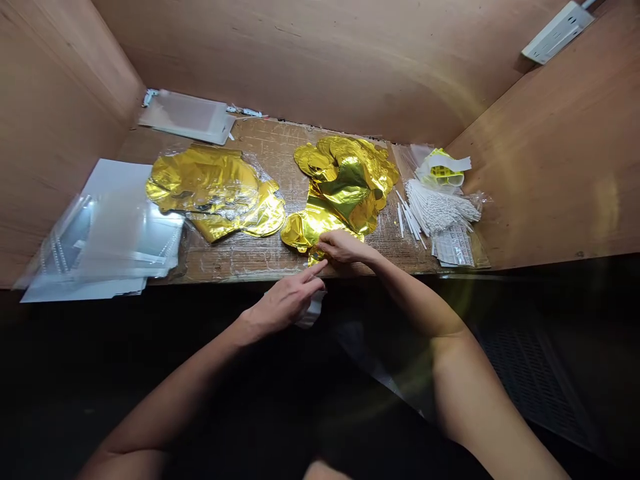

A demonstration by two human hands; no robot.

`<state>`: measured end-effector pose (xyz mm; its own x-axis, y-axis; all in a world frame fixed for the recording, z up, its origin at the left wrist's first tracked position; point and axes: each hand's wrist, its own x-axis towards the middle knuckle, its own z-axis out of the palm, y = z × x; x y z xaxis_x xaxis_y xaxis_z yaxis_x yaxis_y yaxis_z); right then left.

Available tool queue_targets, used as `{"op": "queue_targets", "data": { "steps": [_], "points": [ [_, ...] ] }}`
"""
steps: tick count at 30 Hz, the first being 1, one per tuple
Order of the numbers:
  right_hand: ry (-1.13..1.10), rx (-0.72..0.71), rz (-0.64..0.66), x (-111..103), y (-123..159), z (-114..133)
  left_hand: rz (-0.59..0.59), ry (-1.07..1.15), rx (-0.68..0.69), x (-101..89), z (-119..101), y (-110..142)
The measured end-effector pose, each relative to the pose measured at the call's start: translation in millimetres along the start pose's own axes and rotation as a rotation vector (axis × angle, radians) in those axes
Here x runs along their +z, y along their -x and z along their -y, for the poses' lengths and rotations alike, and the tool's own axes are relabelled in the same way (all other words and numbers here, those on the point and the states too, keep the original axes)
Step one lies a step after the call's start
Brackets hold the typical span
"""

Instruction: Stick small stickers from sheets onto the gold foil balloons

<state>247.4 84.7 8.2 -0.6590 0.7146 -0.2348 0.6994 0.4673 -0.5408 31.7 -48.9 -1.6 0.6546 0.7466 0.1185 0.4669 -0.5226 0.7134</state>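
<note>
A flat gold foil balloon (320, 223) lies near the front edge of the shelf, its narrow end towards me. My right hand (345, 247) is closed, thumb and fingers pinching that narrow end. Just in front of the edge is my left hand (290, 297), its index finger stretched to the balloon's tip beside the right fingers. The other left fingers curl round a white slip (313, 310) that hangs below them. Behind the balloon spreads a heap of more gold foil balloons (377, 173). What lies under my right fingertips is hidden.
Bagged gold foil balloons (205, 177) lie left of centre, beside clear plastic sleeves (120, 227). To the right are thin white sticks (440, 207) and a yellow tape roll (443, 170). Wooden walls enclose the shelf; a power strip (557, 33) hangs at upper right.
</note>
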Motion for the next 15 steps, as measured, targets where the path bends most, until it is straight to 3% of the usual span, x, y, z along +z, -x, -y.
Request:
{"op": "queue_targets", "data": {
  "steps": [3, 5, 6, 7, 10, 11, 13, 14, 15],
  "points": [
    [0.028, 0.004, 0.033, -19, -7, -9, 0.026, 0.03, -0.063, 2.0, 10, -3],
    [0.056, 0.116, -0.111, -58, -11, -32, 0.047, 0.063, -0.056, 1.2, 17, -4],
    [0.097, 0.241, -0.274, -82, -11, -47, 0.053, 0.089, -0.047, -0.3, 21, -5],
    [0.165, 0.381, -0.54, -107, -9, -62, 0.049, 0.123, -0.05, -2.5, 23, -5],
    [0.259, 0.52, -0.879, -159, 4, -92, -0.09, 0.253, -0.163, -12.2, 25, -2],
    [0.279, 0.519, -0.93, -162, 9, -91, -0.174, 0.3, -0.215, -15.8, 24, -1],
    [0.282, 0.393, -0.921, -140, 20, -71, -0.327, 0.376, -0.289, -21.9, 21, 3],
    [0.275, 0.294, -0.867, -119, 25, -52, -0.383, 0.397, -0.307, -24.3, 19, 5],
    [0.219, 0.079, -0.717, -93, 32, -31, -0.424, 0.405, -0.318, -26.2, 16, 6]
  ]
}}
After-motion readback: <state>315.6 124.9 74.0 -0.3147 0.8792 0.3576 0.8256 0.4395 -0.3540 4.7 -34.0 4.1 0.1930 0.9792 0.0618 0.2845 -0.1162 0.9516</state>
